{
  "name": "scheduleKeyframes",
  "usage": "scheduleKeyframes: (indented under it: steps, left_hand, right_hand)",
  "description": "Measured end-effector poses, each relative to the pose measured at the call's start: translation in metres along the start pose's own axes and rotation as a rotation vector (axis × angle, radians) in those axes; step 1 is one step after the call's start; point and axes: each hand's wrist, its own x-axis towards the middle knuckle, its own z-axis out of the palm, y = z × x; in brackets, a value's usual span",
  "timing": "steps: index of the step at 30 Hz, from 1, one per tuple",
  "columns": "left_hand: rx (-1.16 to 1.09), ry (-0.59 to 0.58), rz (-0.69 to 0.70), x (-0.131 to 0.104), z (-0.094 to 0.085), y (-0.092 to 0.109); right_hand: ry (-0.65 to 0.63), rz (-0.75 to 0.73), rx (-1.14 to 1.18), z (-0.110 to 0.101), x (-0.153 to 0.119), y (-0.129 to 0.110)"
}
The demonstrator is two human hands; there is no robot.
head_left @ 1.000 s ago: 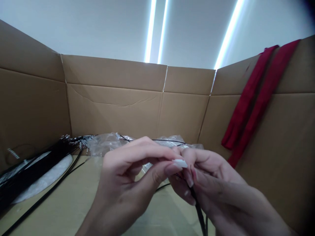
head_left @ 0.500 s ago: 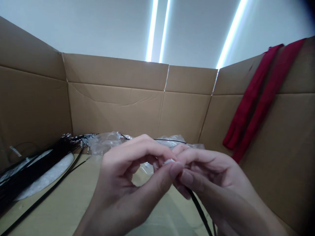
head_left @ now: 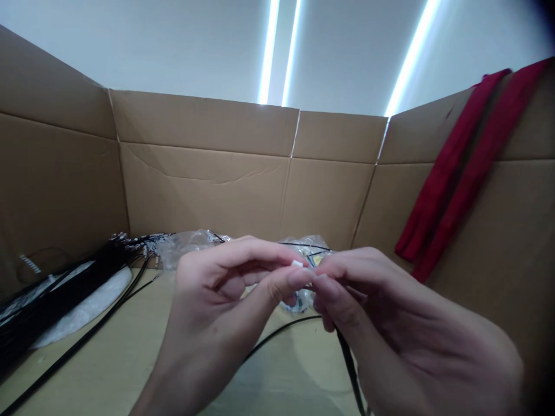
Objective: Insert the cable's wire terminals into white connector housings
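Between the thumb and forefinger of my left hand (head_left: 229,312) is a small white connector (head_left: 297,263), mostly covered by the fingertips. My right hand (head_left: 368,312) pinches close beside it, fingertips almost touching the left ones, on the end of a black cable (head_left: 348,364). The cable hangs from under the right fingers toward the lower edge of the view. Thin wires show faintly near the fingertips, but where they enter the connector is hidden.
A thick bundle of black cables (head_left: 65,294) with pale ends lies at the left on the table (head_left: 108,370). Clear plastic bags (head_left: 184,247) lie behind my hands. Cardboard walls (head_left: 208,190) surround the table, and a red cloth strip (head_left: 468,173) hangs over the right wall.
My hands have drawn slightly apart and the right has tilted upward. The white connector shows a little higher. A black cable curve and coloured wires now show behind my hands.
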Motion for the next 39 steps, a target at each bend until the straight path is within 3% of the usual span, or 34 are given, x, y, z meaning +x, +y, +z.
scheduleKeyframes:
  steps: [4, 9, 13, 16, 19, 21, 25, 30, 33, 39]
  left_hand:
    - [-0.052, -0.044, -0.07, 0.0, 0.001, 0.0]
    - [-0.088, -0.131, -0.061, 0.002, -0.004, -0.003]
    - [-0.134, -0.193, -0.106, 0.007, -0.008, -0.006]
    - [-0.137, -0.169, -0.12, 0.007, -0.008, -0.005]
    - [-0.096, -0.082, -0.131, 0.006, -0.006, -0.004]
    - [-0.063, -0.087, -0.093, 0.006, -0.006, -0.005]
    - [0.005, -0.091, -0.079, 0.006, -0.008, -0.006]
    - [-0.003, -0.074, -0.126, 0.005, -0.005, -0.005]
    - [-0.047, -0.074, -0.112, 0.005, -0.002, -0.006]
    - [-0.118, -0.072, -0.115, 0.005, -0.001, -0.007]
  right_hand:
    - [-0.12, 0.163, 0.147, -0.007, 0.006, 0.003]
    - [-0.191, 0.17, 0.195, -0.01, 0.011, 0.004]
    - [-0.276, 0.259, 0.207, -0.014, 0.012, 0.003]
    - [-0.256, 0.266, 0.218, -0.016, 0.012, 0.003]
    - [-0.219, 0.191, 0.191, -0.013, 0.011, 0.003]
    - [-0.192, 0.128, 0.136, -0.01, 0.01, 0.003]
    - [-0.044, -0.055, -0.026, -0.003, 0.005, 0.003]
    - [0.093, -0.093, -0.112, 0.004, 0.0, 0.006]
    - [0.059, -0.08, -0.065, 0.002, 0.001, 0.009]
    - [-0.128, 0.132, 0.13, -0.013, 0.007, 0.007]
